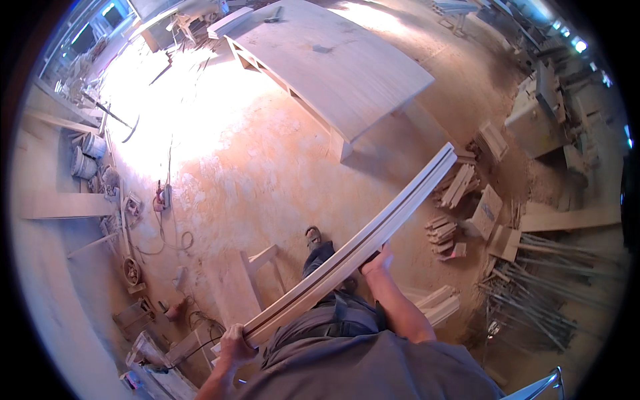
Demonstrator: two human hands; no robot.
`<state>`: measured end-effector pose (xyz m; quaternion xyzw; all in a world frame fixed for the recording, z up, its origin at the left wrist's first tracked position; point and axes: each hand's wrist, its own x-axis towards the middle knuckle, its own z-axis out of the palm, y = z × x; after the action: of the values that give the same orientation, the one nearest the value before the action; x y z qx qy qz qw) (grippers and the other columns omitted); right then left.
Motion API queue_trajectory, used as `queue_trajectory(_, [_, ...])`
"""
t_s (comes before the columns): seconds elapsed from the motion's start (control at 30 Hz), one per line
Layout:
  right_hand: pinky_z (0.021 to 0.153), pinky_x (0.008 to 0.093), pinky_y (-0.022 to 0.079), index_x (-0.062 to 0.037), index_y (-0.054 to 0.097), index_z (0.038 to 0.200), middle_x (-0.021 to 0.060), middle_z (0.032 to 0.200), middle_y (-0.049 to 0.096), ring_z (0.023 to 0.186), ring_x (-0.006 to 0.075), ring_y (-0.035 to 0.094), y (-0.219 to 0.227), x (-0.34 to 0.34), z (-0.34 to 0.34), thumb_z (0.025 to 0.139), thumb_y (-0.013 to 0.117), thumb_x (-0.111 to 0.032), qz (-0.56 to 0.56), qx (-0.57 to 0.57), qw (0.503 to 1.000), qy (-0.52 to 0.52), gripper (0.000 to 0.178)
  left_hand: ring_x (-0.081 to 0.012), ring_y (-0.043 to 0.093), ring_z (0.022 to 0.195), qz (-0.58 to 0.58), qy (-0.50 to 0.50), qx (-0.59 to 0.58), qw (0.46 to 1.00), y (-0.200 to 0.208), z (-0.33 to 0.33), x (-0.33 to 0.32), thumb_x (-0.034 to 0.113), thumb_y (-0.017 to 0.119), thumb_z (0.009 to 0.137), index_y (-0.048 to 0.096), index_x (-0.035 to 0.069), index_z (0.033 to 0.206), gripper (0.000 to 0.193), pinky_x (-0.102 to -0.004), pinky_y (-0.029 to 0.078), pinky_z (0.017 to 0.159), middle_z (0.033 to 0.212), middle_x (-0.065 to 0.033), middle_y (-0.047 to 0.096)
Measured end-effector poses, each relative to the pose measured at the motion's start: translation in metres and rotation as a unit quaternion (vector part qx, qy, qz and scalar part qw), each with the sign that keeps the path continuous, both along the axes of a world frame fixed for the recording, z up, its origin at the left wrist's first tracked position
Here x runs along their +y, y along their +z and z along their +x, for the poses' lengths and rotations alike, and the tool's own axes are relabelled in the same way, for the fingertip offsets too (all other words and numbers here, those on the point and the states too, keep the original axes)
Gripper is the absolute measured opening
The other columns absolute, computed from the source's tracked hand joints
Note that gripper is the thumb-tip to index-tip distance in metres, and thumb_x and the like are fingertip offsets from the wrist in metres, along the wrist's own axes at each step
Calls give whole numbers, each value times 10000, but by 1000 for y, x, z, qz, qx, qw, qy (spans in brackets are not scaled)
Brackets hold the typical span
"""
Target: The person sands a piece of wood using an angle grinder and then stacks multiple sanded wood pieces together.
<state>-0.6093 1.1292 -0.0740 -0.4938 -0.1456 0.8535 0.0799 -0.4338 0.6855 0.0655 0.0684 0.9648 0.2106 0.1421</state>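
Observation:
A bundle of long, pale wooden boards point(357, 250) lies slantwise across the front of my body, from lower left up to the right. Dark lines run along its length; whether these are gaps between pieces or grooves I cannot tell. My left hand point(237, 345) is closed round the lower left end. Farther along, my right hand point(377, 261) grips the boards from their lower right side, its fingers partly hidden beneath them. The boards' far end sticks out past my right hand, short of the large wooden table.
A large wooden table point(347, 73) stands ahead. Small wood stacks point(460, 185) and a bundle of thin rods point(533, 293) lie at the right. At the left are a red power tool point(159, 200) with its cord, and buckets point(83, 163). A wooden frame point(237, 287) stands near my feet.

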Motion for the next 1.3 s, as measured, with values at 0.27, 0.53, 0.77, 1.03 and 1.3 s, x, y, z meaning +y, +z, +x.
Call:
queue_trajectory(0.27, [1029, 508, 478, -123, 647, 1272, 100, 1274, 668, 1178, 337, 616, -18, -41, -197, 962, 541, -578, -62, -28, 996, 65, 561, -435, 623, 857, 17, 80, 73, 994, -29, -132, 26, 173, 759, 669, 563, 21, 993, 408, -496, 515, 773, 911, -204, 623])
queue_trajectory(0.53, [993, 495, 496, -108, 677, 1211, 108, 1184, 709, 1095, 344, 649, -50, -69, -340, 997, 519, -529, -71, -26, 988, 135, 498, -426, 610, 883, 10, 195, 23, 980, -58, -244, 101, 175, 780, 635, 559, 14, 1002, 458, -495, 509, 777, 929, -208, 619])
queue_trajectory(0.77, [996, 477, 497, -80, 667, 1210, 115, 1184, 702, 1115, 333, 643, -105, -31, -480, 1002, 527, -471, -85, -15, 975, 204, 465, -443, 613, 911, -13, 286, -42, 957, -81, -357, 190, 142, 726, 657, 561, 3, 1013, 417, -504, 513, 787, 932, -216, 623])
queue_trajectory(1.03, [946, 446, 525, -43, 647, 1180, 118, 1131, 707, 1059, 275, 668, -139, 53, -698, 957, 618, -349, 78, 5, 906, 416, 380, -459, 607, 961, 30, 289, -76, 954, -134, -588, 317, 171, 733, 713, 563, -7, 1041, 409, -534, 512, 828, 978, -237, 622])
queue_trajectory(1.3, [875, 413, 549, 41, 642, 1165, 169, 1058, 714, 1013, 276, 691, -152, 104, -691, 833, 725, -264, 414, -96, 734, 529, 459, -429, 602, 1228, 258, 268, -310, 875, -182, -779, 391, 262, 829, 731, 307, -44, 1538, 1009, -442, 511, 1007, 1417, -302, 538])
